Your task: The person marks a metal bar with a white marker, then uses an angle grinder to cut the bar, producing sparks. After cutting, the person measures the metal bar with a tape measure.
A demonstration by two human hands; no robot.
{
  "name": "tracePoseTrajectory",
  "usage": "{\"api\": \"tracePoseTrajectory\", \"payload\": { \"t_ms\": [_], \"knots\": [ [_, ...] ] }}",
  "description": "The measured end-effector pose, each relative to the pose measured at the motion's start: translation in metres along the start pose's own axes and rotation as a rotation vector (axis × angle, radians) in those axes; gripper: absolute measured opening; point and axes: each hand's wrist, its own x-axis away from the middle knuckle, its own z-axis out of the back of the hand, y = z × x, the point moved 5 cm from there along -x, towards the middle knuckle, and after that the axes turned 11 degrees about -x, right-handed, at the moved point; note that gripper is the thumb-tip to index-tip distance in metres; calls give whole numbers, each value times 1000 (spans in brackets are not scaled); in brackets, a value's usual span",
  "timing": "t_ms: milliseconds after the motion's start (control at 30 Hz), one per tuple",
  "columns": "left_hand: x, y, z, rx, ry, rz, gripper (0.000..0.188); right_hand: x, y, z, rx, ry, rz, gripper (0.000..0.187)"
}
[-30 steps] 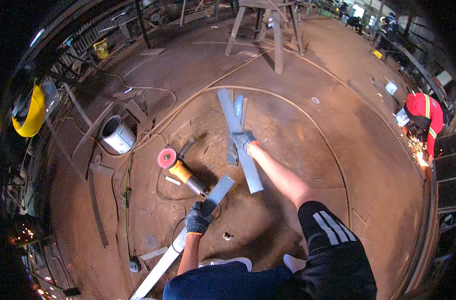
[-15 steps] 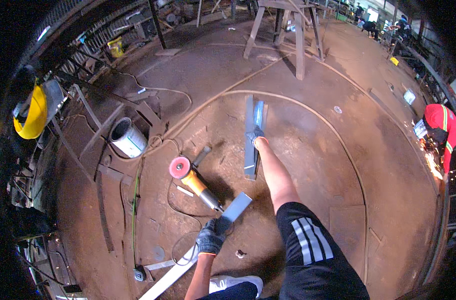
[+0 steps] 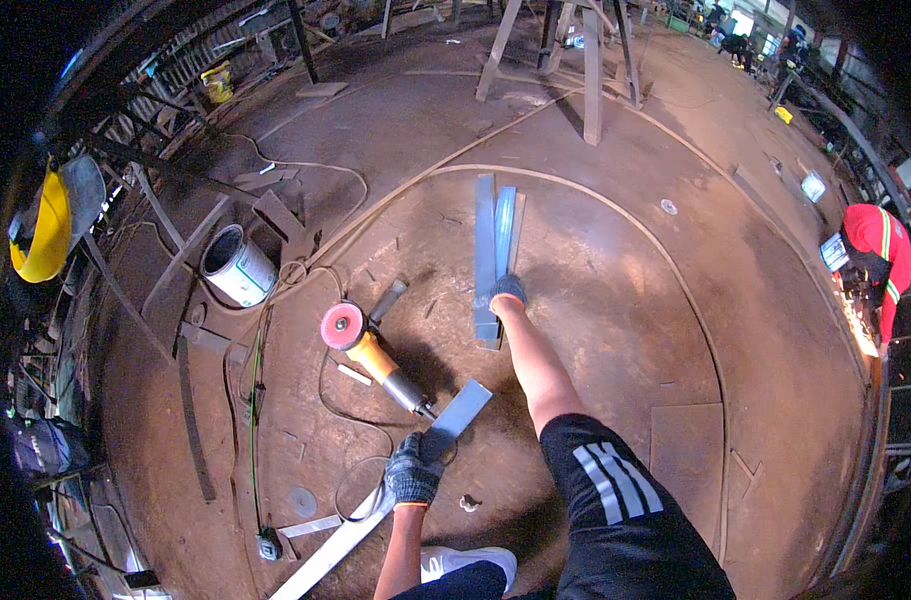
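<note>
Head view: nearest, the gloved left hand (image 3: 412, 470) is closed around a long flat steel bar (image 3: 395, 495) on the rusty floor (image 3: 615, 300); it looks stiff, heavy and sharp-edged, best gripped mid-length. Beyond lies an angle grinder (image 3: 370, 350). Farther out, the right hand (image 3: 507, 290) presses down on 2 grey steel strips (image 3: 493, 245) lying side by side; its fingers curl over them.
</note>
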Motion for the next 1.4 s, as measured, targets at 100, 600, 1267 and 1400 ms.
{"api": "tracePoseTrajectory", "payload": {
  "t_ms": [100, 600, 1267, 1400],
  "knots": [
    [0, 7, 14, -5, 43, -7, 33, -12, -19, -17, 111, -117, 113, 28],
    [-4, 5, 9, 53, -21, 55, 37, 10, -30, 10, -8, 12, 184, 31],
    [-4, 3, 8, 64, -84, 119, 46, -6, -40, 11, 45, -24, 191, 42],
    [0, -4, 4, 71, -17, 100, 39, -2, -46, 5, 65, -38, 198, 43]
  ]
}}
